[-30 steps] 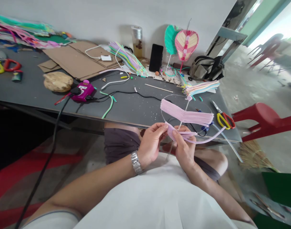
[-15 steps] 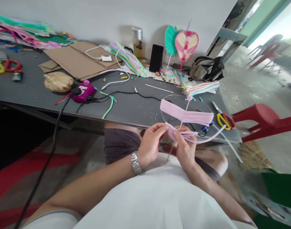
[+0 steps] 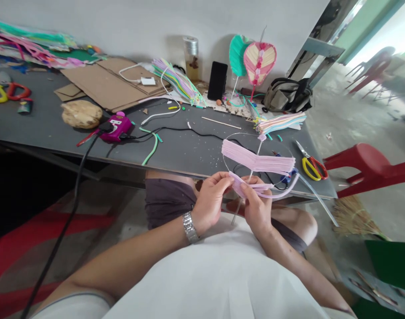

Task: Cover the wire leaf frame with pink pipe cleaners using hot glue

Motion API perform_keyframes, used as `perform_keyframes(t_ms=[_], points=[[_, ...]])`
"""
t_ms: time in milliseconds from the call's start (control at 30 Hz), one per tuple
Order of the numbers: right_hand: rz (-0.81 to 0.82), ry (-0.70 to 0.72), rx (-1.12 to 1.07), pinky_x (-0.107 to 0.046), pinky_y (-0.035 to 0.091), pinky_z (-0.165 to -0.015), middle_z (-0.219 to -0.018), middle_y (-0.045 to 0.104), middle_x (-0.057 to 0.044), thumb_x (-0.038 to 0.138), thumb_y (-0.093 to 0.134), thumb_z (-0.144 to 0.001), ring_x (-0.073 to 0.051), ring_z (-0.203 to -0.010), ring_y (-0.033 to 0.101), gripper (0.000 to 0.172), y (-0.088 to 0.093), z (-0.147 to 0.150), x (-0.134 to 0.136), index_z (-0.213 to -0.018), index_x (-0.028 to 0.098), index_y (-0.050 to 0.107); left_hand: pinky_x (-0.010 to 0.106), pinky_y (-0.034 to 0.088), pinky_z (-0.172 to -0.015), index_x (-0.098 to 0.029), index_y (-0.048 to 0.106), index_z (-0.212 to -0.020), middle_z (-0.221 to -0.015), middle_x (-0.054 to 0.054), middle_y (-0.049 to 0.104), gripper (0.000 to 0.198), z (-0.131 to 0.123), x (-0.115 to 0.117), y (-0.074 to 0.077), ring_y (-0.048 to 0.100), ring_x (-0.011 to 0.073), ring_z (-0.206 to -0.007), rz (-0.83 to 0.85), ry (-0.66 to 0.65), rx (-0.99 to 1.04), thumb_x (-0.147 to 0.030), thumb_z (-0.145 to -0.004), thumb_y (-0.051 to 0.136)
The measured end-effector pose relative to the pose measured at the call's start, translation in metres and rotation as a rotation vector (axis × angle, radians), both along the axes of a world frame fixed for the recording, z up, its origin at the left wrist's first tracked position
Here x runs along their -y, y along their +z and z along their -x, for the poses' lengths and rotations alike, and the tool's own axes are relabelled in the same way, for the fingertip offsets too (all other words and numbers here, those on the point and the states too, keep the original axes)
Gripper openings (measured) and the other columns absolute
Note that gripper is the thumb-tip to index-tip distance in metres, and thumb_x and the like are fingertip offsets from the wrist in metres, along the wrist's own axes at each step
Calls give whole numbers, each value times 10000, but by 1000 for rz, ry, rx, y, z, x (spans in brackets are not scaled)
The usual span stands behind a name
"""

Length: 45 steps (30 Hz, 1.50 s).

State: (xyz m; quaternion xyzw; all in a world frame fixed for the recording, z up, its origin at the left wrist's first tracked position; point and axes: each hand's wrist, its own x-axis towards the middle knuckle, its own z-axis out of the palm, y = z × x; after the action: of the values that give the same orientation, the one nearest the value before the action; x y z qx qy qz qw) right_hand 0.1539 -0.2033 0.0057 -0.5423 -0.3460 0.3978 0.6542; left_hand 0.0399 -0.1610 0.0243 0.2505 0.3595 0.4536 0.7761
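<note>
Close to the table's front edge, a thin wire hoop on a straight stick carries a broad band of pale pink pipe cleaners (image 3: 258, 160), bent at the stick. Below that band, my left hand (image 3: 212, 198) pinches the left part of a second pink row between thumb and fingers. Just right of it, my right hand (image 3: 258, 204) grips the same row near the stick, thumb on top. A loose pink pipe cleaner (image 3: 284, 193) curves out to the right from under my right fingers. The stick's lower end points toward my lap; the fingers hide part of it.
Scissors (image 3: 311, 164) lie right of the hoop. Behind are a pipe-cleaner bundle (image 3: 284, 122), a phone (image 3: 217, 80), two heart-shaped fans (image 3: 260, 64) and a bag (image 3: 287, 95). A purple power adapter (image 3: 117, 127) and a black cord occupy the left. A red stool (image 3: 368, 164) stands right.
The loose pipe cleaner's free end has swung left and up, toward the hoop. The hoop has shifted slightly left. Both hands keep nearly the same grip.
</note>
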Motion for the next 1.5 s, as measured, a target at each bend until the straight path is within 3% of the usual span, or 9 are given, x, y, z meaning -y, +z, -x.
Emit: perform_keyframes(t_ms=[133, 433, 800, 1100, 1367, 1500], points=[[11, 36, -12, -327, 511, -676, -808, 676, -15, 349, 768, -802, -173, -708, 612, 193, 1, 0, 0, -789, 207, 637, 256, 421, -691, -179, 625, -702, -694, -18, 605, 210, -1, 0, 0, 533, 119, -688, -1, -9, 7, -287, -680, 804], [-24, -52, 86, -306, 481, -683, -806, 678, -10, 328, 775, -791, -159, -720, 597, 184, -4, 2, -2, -772, 196, 648, 253, 398, -669, -180, 600, -694, -661, -32, 578, 230, -4, 1, -5, 493, 111, -664, -35, 42, -10, -295, -674, 799], [-88, -79, 151, -305, 469, -690, -847, 673, -13, 291, 756, -817, -150, -716, 594, 154, -9, 1, -3, -764, 197, 646, 248, 436, -707, -165, 662, -700, -686, -22, 636, 192, -4, 1, -4, 555, 111, -685, 7, 77, 8, -293, -675, 803], [-106, -70, 127, -281, 449, -630, -828, 668, -8, 270, 757, -798, -138, -684, 573, 149, -4, 2, -3, -739, 198, 641, 240, 437, -679, -167, 658, -696, -684, -25, 621, 151, -2, 2, -2, 540, 105, -665, 56, 23, 84, -258, -694, 779], [-71, -41, 116, -307, 477, -693, -825, 673, -8, 278, 755, -793, -158, -726, 593, 138, -2, -1, -1, -756, 201, 646, 239, 405, -648, -165, 598, -613, -638, -37, 564, 228, 1, -3, 11, 495, 99, -653, 136, -67, 137, -263, -645, 801], [-38, -26, 103, -303, 469, -656, -823, 663, -13, 303, 740, -808, -153, -693, 575, 151, 1, -1, 0, -756, 200, 642, 241, 354, -589, -166, 572, -590, -606, -42, 528, 231, 5, -7, 14, 457, 86, -604, 129, -139, 103, -229, -639, 789]])
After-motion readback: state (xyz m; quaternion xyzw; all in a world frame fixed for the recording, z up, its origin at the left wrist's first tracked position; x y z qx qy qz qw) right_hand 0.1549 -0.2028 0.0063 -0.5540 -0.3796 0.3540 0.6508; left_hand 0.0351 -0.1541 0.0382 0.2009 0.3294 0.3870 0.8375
